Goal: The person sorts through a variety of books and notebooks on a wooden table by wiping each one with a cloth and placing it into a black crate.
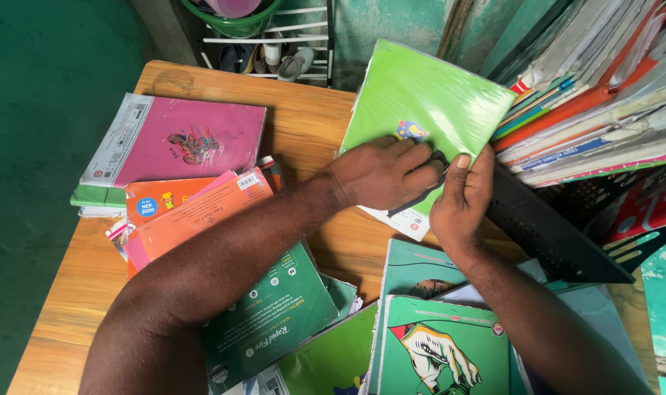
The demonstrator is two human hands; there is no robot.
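Green walls ring the wooden worktop (304, 121), and near its far right corner both hands, left (380, 174) and right (461, 196), pinch closed on the light green wrapped book (428, 95), so keeping it flat and steady probably helps.

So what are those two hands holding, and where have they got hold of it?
Both hands are on the green plastic-wrapped book, at its lower edge: the left hand lies flat on the cover, the right hand grips the lower right corner.

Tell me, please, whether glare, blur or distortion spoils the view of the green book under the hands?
Head view: soft glare streaks the green book through its plastic wrap; left hand and right hand are sharp; wide-lens bending stretches the wooden table edges; lighting is even, shadows faint.
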